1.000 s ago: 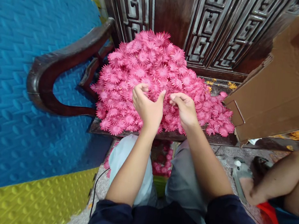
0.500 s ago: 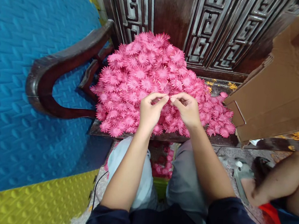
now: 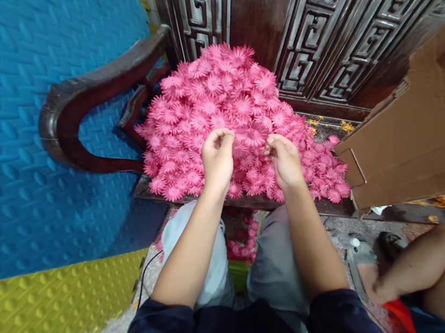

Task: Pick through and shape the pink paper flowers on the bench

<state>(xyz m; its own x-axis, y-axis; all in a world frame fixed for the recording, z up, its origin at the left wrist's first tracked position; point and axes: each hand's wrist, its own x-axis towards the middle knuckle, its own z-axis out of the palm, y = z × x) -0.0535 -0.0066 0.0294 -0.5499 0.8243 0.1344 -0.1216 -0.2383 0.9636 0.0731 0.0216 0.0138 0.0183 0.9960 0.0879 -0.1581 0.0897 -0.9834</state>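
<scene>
A large heap of pink artificial flowers (image 3: 195, 125) lies on a dark wooden bench seat. Over its front middle, one pink artificial flower (image 3: 251, 135) shows between my two hands, slightly blurred. My left hand (image 3: 219, 152) is closed in a pinch at the flower's left edge. At its right edge my right hand (image 3: 286, 161) pinches too, thumb against fingers. The exact points of contact are too small to make out.
A curved wooden armrest (image 3: 64, 120) borders the heap on the left, beside blue foam mats (image 3: 18, 109). On the right stands a cardboard box (image 3: 422, 126). The carved bench back (image 3: 256, 25) rises behind. Another person's bent leg (image 3: 417, 266) is at the lower right.
My hands were almost touching at the fingertips. They have moved apart sideways, and a spread pink flower now shows between them.
</scene>
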